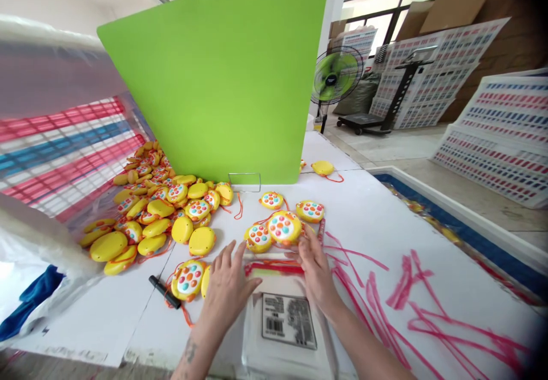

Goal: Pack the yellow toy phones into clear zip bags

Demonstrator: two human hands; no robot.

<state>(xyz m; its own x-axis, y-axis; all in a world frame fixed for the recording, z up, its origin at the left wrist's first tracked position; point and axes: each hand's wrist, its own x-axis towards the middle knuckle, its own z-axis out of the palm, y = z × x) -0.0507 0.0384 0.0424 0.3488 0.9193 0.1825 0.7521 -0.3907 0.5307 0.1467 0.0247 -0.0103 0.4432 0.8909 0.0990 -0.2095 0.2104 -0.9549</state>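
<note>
My right hand (314, 266) grips the right edge of a yellow toy (285, 227) with a white face and coloured buttons. That toy overlaps another yellow toy (259, 237). My left hand (229, 280) is open, fingers apart, palm down, left of a stack of clear plastic bags (257, 334). The top bag carries a printed label with a barcode (287, 320) and has a red band at its far end. Beside my left hand lies a button-faced toy (188, 280), with another yellow toy partly hidden by the hand. Two more toys (310, 211) (272, 199) lie beyond.
A heap of yellow toys (158, 209) spreads at the left beside a striped sack (64, 152). A black marker (165, 292) lies nearby. A green board (222, 77) stands across the table. Pink marks streak the right tabletop, beside a blue-lined crate (466, 254).
</note>
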